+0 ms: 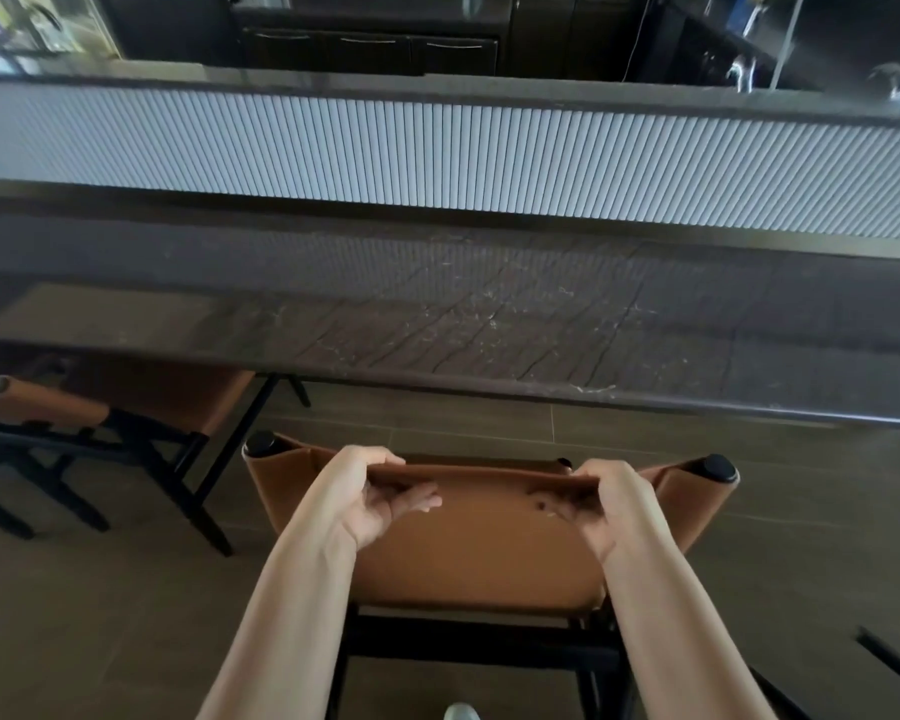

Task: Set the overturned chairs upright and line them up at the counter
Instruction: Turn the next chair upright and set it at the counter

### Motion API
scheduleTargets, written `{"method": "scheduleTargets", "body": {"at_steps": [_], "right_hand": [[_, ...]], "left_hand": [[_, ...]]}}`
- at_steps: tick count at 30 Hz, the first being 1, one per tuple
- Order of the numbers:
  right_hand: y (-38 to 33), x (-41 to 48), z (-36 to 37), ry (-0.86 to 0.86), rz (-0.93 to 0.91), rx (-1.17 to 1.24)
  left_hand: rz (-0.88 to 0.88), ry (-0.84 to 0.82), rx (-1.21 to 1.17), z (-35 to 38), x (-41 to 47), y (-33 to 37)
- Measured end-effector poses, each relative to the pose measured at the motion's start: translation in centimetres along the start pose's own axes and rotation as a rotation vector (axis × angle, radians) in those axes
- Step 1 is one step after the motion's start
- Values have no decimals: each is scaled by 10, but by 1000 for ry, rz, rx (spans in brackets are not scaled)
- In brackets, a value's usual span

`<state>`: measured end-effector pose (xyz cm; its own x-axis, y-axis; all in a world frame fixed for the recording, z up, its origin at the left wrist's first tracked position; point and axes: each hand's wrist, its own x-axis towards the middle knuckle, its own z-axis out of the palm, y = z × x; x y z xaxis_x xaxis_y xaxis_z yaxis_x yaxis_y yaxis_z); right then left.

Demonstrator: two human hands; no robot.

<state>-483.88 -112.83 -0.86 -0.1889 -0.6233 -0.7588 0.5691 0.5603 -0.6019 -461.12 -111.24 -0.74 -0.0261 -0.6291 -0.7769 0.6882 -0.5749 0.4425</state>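
Two hands, left hand (370, 493) and right hand (611, 504), clamp the upright chair (489, 553) by its backrest top edge. Counter (437, 324) lies straight ahead; neighbouring chair (126, 402) is already tucked under at left.

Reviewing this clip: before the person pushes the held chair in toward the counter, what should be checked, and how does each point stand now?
1. Both hands grip the backrest top: left hand and right hand curl over the held chair. Ok.
2. Chair upright: backrest up, frame below. Ok.
3. Floor between chair and counter free of obstacles. Ok.
4. Gap to the left chair, already tucked under the counter: apart. Ok.
5. Chair square to the counter edge: roughly parallel. Ok.
6. All legs on the floor: hidden. Cannot tell.
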Motion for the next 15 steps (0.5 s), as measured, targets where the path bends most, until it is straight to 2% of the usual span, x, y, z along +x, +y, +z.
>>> {"method": "scheduleTargets", "body": {"at_steps": [7, 15], "right_hand": [[-11, 8, 19, -10, -40, 34], [-9, 15, 95, -10, -138, -18]], "left_hand": [[28, -14, 32, 11, 6, 23], [54, -31, 60, 2, 30, 95]]}}
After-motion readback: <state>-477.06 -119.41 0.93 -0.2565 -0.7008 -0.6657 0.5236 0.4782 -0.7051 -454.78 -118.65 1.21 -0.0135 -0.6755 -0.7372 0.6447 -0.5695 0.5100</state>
